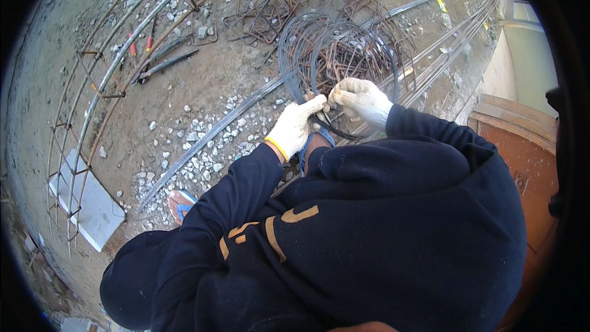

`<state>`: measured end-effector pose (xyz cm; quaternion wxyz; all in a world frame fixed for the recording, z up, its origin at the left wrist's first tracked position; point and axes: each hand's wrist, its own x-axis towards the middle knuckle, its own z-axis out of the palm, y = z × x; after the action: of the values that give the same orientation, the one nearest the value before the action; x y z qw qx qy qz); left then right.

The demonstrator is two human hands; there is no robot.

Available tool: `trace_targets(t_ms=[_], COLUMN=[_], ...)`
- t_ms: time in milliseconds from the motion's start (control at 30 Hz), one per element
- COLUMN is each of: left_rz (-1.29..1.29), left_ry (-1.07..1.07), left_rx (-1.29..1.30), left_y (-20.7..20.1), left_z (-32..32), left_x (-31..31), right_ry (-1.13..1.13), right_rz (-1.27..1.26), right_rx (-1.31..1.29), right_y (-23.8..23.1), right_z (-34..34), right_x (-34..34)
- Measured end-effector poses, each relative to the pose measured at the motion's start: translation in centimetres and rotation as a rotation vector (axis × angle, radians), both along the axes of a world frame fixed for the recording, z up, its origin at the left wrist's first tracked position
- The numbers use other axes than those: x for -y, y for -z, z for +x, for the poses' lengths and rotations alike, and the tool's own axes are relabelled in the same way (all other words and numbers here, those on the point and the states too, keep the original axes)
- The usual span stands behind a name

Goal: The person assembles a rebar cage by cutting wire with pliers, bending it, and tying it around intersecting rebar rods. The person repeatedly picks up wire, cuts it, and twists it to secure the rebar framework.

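My left hand (294, 126), in a white knit glove with a yellow cuff, is closed around a bundle of thin dark tie wire (337, 129). The loose ends of that wire trail out to the right below the fingers. My right hand (364, 99), gloved in white too, is pinched shut just beside the left fingertips. Whatever lies between its fingers is too small to make out. Right beyond both hands is a large loose coil of grey wire (296, 49), lying over a heap of rusty bent steel stirrups (353, 55).
A long rebar cage (109, 80) curves along the left, over a pale slab (92, 200). Red-handled tools (149, 43) lie beside it. Straight steel rods (212, 132) cross the gravel (196, 163). More stirrups (264, 15) lie at the back; a wooden panel (522, 166) stands at right.
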<state>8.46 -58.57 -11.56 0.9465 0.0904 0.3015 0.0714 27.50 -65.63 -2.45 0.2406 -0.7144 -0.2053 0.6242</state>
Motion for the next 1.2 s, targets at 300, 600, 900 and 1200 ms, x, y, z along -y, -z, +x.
trace_targets(t_ms=[300, 600, 900, 1200], left_rz=[0.496, 1.608, 0.815, -0.084], left_ry=[0.377, -0.162, 0.021, -0.186], left_rx=[-0.355, -0.697, -0.132, 0.279], left_y=[-2.4, -7.3, -9.1, -12.1], left_z=[-0.4, -0.4, 0.2, 0.6], left_x=[-0.3, -3.0, -4.3, -6.4], right_ry=[-0.017, -0.167, -0.514, -0.232], right_rz=[0.071, 0.375, 0.630, 0.487], right_rx=[0.153, 0.123, 0.315, 0.196], right_y=[0.4, 1.1, 1.9, -1.2], right_z=[-1.4, -2.3, -3.4, -5.9], right_x=[-0.1, -0.2, 1.2, 4.3])
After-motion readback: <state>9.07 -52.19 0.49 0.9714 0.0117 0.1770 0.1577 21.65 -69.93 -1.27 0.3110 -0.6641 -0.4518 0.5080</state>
